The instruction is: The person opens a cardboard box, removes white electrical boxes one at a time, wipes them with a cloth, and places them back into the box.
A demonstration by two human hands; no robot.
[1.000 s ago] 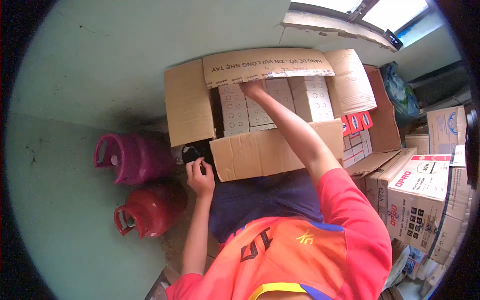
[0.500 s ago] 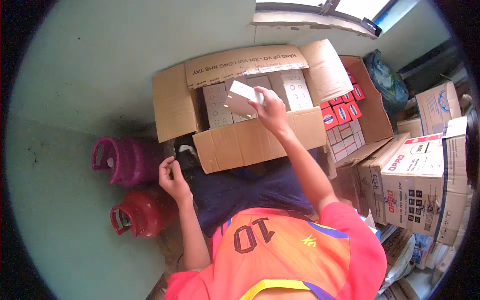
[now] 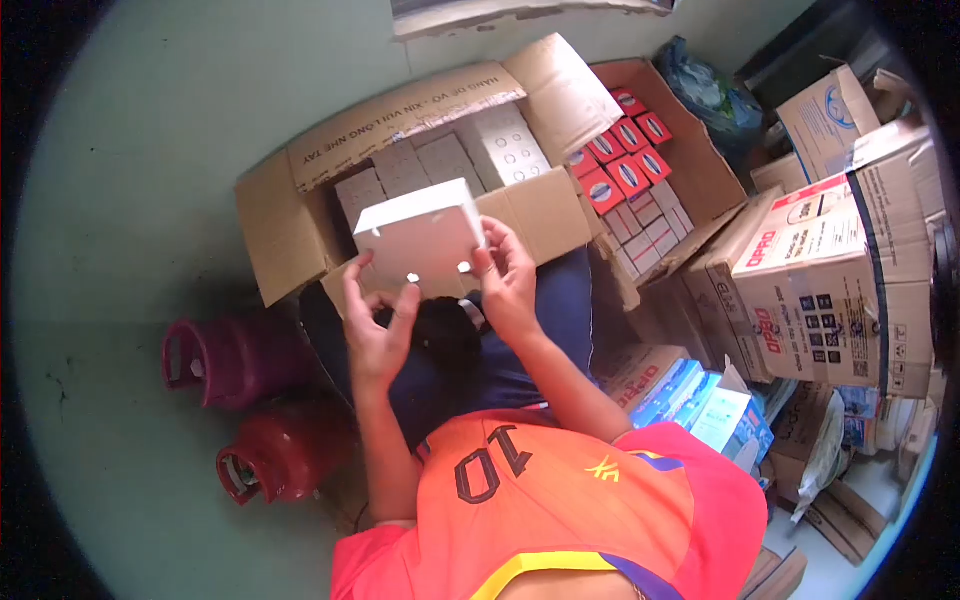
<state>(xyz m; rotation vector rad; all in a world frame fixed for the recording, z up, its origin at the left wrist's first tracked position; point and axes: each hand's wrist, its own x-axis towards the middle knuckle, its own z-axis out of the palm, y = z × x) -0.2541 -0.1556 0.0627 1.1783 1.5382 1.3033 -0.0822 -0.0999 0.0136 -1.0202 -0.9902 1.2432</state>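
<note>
In front of my lap, a white box (image 3: 425,240) with small cut-outs along its edges is held tilted between both hands. My left hand (image 3: 380,335) has its fingers and thumb at the box's lower left corner. Gripping the right side is my right hand (image 3: 508,285), its thumb on the near face. Just beyond stands an open cardboard carton (image 3: 545,215), its flaps folded out. Several similar white boxes (image 3: 505,150) are packed inside it, some with printed circles. The held box hides part of the carton's front.
To the right, another open carton (image 3: 715,165) contains red boxes (image 3: 628,175) and small white ones. Stacked cartons (image 3: 810,290) and blue packs (image 3: 690,395) stand on my right. Purple (image 3: 235,360) and red gas cylinders (image 3: 285,455) stand by the left wall.
My right hand has brought the white box back from over the carton toward my body. My left hand has risen to meet it and now grips it too. The view has shifted.
</note>
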